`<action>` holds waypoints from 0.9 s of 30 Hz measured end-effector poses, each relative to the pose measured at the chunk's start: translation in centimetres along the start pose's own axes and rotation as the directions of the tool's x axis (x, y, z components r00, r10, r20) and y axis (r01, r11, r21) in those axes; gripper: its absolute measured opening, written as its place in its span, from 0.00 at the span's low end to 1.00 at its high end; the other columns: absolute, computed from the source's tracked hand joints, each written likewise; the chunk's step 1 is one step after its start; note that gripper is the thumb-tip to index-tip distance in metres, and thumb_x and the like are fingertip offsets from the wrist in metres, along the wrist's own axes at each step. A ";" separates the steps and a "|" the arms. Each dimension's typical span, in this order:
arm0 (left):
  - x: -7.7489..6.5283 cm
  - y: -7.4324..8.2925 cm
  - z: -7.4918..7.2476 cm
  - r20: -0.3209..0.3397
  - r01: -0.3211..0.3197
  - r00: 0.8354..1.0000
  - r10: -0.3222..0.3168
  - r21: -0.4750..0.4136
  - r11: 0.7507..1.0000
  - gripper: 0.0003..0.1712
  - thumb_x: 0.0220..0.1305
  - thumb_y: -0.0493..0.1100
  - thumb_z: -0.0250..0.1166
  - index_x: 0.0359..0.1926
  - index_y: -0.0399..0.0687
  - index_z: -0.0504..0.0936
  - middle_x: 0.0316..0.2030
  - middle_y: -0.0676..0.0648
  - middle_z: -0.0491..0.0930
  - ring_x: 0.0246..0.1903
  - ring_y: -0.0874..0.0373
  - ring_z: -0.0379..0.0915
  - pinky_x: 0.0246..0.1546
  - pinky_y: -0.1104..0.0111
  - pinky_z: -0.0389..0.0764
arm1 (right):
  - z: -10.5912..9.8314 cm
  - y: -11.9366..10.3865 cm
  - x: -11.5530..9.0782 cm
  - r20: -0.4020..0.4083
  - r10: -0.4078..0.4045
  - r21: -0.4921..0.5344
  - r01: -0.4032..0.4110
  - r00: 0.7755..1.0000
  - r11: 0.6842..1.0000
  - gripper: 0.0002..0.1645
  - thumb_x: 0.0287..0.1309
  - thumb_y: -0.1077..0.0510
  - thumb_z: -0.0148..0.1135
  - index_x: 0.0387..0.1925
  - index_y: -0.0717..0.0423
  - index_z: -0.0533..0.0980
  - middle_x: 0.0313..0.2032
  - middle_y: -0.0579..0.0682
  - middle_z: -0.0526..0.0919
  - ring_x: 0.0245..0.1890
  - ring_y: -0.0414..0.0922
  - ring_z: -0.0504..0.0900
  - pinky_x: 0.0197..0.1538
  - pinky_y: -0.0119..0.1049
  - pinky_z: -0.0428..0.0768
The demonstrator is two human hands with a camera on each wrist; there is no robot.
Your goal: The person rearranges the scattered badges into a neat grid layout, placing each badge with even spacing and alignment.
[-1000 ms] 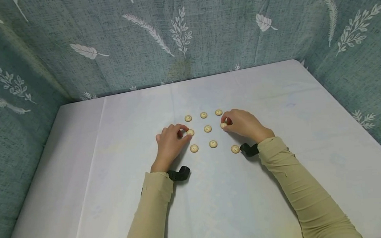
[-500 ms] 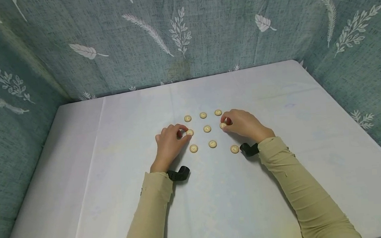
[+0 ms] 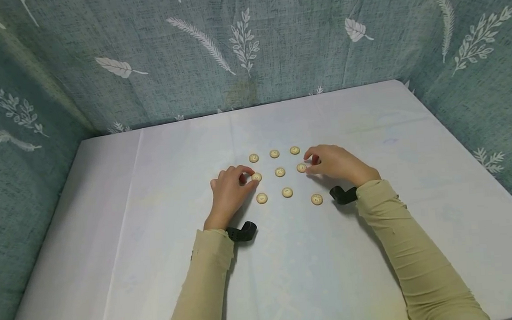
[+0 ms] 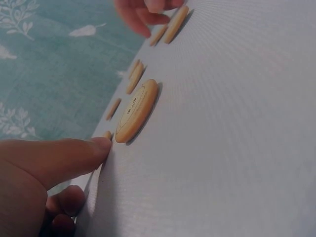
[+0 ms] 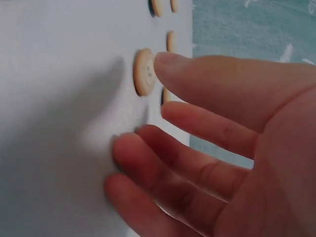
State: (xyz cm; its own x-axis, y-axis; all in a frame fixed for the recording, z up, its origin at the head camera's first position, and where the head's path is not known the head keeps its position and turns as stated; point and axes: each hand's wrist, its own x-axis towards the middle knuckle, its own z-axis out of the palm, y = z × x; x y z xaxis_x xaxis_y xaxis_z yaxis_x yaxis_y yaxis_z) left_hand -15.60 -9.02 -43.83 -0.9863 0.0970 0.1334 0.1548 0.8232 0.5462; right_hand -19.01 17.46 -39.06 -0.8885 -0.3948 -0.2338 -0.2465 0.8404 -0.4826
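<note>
Pale wooden buttons lie flat on the white-covered table in three rows. My left hand pinches the left button of the middle row between thumb and forefinger; the thumb mostly hides it in the left wrist view. My right hand is just right of the middle row's right button, thumb and forefinger spread apart. In the right wrist view the thumb tip overlaps that button, and the other fingers are loosely bent. Between the hands lies the centre button.
The near row holds a left button, a middle one and a right one, set slightly wider. The far row ends in a button near my right fingertips. A green leaf-patterned curtain stands behind the table.
My right hand has let go of the middle row's right button and drawn back to the right, fingers parting. The left hand keeps its pinch, and the buttons stay in place.
</note>
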 end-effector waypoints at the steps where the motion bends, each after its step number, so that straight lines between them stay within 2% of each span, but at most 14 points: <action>1: 0.0 0.0 0.0 0.001 0.000 1.000 0.000 0.000 1.000 0.14 0.54 0.54 0.62 0.39 0.56 0.78 0.26 0.53 0.69 0.29 0.55 0.60 0.35 0.58 0.53 | -0.1 0.1 0.0 0.002 0.000 0.001 0.000 1.000 1.000 0.20 0.53 0.51 0.61 0.46 0.55 0.73 0.39 0.52 0.77 0.37 0.47 0.73 0.42 0.42 0.70; 8: -0.1 -0.1 0.1 0.011 0.015 1.000 -0.015 0.011 1.000 0.13 0.54 0.55 0.62 0.39 0.56 0.78 0.26 0.53 0.68 0.29 0.56 0.60 0.35 0.59 0.54 | -0.6 0.2 -0.3 0.063 0.043 -0.004 -0.043 0.997 0.999 0.13 0.55 0.49 0.58 0.34 0.54 0.78 0.24 0.48 0.78 0.27 0.44 0.72 0.34 0.38 0.68; 10: -0.1 -0.1 0.1 0.012 0.019 1.000 -0.019 0.007 1.000 0.13 0.54 0.55 0.63 0.39 0.56 0.78 0.26 0.53 0.69 0.29 0.56 0.60 0.35 0.59 0.54 | -0.6 0.1 -0.5 0.083 0.044 -0.003 -0.044 0.996 0.999 0.12 0.55 0.49 0.58 0.33 0.53 0.78 0.23 0.48 0.78 0.26 0.44 0.71 0.34 0.38 0.67; 15: -0.1 0.0 0.1 0.008 0.013 1.000 -0.013 0.006 1.000 0.14 0.54 0.55 0.62 0.39 0.57 0.78 0.26 0.54 0.69 0.29 0.56 0.60 0.35 0.59 0.54 | -0.6 0.1 -0.9 0.118 0.016 0.002 -0.016 0.993 1.000 0.09 0.54 0.50 0.59 0.31 0.51 0.77 0.22 0.48 0.77 0.25 0.43 0.71 0.34 0.38 0.66; 22: 0.0 -0.1 -0.2 0.004 0.013 1.000 -0.013 0.013 1.000 0.14 0.54 0.55 0.62 0.39 0.56 0.78 0.26 0.53 0.68 0.29 0.56 0.60 0.35 0.59 0.54 | -0.3 0.6 -1.6 0.122 -0.111 0.009 0.111 0.986 0.994 0.08 0.53 0.52 0.60 0.36 0.48 0.76 0.29 0.44 0.77 0.30 0.42 0.72 0.37 0.38 0.69; 27: -0.1 0.0 -0.1 0.009 0.010 1.000 -0.010 0.009 1.000 0.13 0.54 0.56 0.62 0.39 0.57 0.78 0.26 0.54 0.68 0.29 0.56 0.60 0.35 0.59 0.54 | -0.4 0.7 -2.4 0.159 -0.129 0.032 0.125 0.979 0.992 0.11 0.53 0.52 0.61 0.39 0.50 0.76 0.30 0.44 0.76 0.31 0.42 0.71 0.38 0.37 0.69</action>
State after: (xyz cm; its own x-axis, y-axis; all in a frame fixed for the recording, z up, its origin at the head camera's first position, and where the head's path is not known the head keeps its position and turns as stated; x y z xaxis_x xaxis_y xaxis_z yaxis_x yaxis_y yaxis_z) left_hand -15.51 -9.14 -43.76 -0.9883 0.0938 0.1202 0.1444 0.8293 0.5399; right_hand -17.22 19.13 -38.51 -0.7766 -0.5536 -0.3006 -0.3434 0.7721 -0.5348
